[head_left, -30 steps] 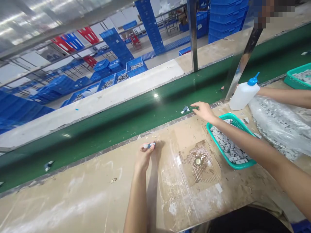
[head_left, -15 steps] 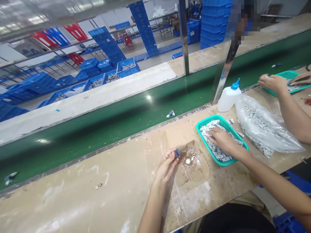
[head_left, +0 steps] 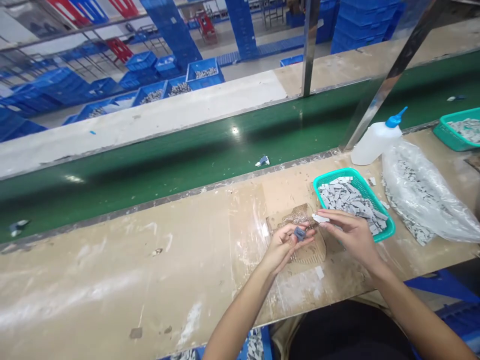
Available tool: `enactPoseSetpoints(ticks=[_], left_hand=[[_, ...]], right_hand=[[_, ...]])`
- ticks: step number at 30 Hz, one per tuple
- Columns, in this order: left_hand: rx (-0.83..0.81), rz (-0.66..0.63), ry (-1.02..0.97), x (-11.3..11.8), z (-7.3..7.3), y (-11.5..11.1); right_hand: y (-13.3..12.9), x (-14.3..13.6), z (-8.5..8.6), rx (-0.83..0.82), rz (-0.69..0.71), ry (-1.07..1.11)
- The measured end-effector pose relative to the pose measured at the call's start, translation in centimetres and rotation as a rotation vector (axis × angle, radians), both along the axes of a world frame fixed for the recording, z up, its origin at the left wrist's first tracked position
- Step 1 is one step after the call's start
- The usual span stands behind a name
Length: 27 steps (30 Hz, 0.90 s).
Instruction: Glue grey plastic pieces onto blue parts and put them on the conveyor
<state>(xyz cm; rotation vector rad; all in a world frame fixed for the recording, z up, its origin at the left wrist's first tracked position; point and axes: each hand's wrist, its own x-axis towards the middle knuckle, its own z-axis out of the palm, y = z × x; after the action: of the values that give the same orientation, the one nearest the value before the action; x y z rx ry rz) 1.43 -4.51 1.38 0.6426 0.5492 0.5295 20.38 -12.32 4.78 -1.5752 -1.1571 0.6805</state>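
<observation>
My left hand is closed around a small dark blue-grey plastic piece, held up over the stained cardboard pad. Close by on its right, my right hand pinches a small white piece by its end. The two pieces are near each other but apart. Just behind my right hand sits a green mesh basket heaped with white and grey pieces. My left fingers hide part of the dark piece.
A white bottle with a blue nozzle and a clear plastic bag of pieces stand right of the basket. Along the bench's far edge runs a green conveyor belt, carrying a blue-and-white part. A second green basket sits far right.
My right hand has come out of the basket with a white piece and moved left towards my left hand. My left hand has shifted right over the pad. The view has turned; the neighbour's hands are gone.
</observation>
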Motion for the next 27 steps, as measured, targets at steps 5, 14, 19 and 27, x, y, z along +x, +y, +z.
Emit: enactPoseSetpoints(ticks=[5, 14, 19, 27], left_hand=[[0.108, 0.061, -0.042, 0.2, -1.2, -0.2], [0.381, 0.022, -0.016, 0.2, -1.8, -0.2], [0.39, 0.16, 0.043, -0.8, -1.3, 1.0], [0.186, 0.502, 0.16, -2.6, -0.5, 4.2]], right_hand=[[0.0, -1.0, -0.9, -0.087, 0.01, 0.088], [0.1, -1.9, -1.2, -0.203, -0.067, 0.342], [-0.2, -1.6, -1.6, -0.166, -0.034, 0.19], [0.5, -3.1, -2.5, -0.003, 0.11, -0.43]])
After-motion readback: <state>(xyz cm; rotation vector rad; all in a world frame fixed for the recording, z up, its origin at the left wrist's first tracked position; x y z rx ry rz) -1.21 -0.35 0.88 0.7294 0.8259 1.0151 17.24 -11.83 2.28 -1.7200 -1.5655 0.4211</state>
